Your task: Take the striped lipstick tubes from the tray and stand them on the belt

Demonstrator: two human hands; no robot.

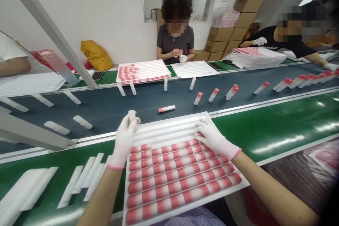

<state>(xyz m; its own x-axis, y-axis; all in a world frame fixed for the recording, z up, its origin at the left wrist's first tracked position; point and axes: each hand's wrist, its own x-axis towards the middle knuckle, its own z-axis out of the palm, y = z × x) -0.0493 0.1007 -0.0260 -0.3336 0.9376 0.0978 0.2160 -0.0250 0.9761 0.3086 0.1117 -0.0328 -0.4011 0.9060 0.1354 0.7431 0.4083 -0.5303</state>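
- Both forearms are stretched forward from the near edge, one on each side of a white ridged tray (169, 128).
- The tray's near rows are filled with red-and-white tubes (161, 192) lying end to end; its far grooves are left bare, beyond a short row begun at the left.
- The right hand (210, 135), gloved in white with a pink cuff, is laid palm down over the tray's far right part, fingers spread and slightly bent; a red tube end is touched or covered by them, and whether it is grasped cannot be told.
- The left hand (125, 136), gloved alike, is raised at the tray's far left corner, wrist upright, fingers curled; a white tube (131, 114) is pinched upright between thumb and fingers.
- Beyond, on the dark belt (148, 116), a lone tube (166, 109) is laid on its side, while upright tubes (214, 95) are spaced farther right.
- Across the belt, a small red piece is held by a co-worker (175, 39), near a part-filled tray (150, 69).
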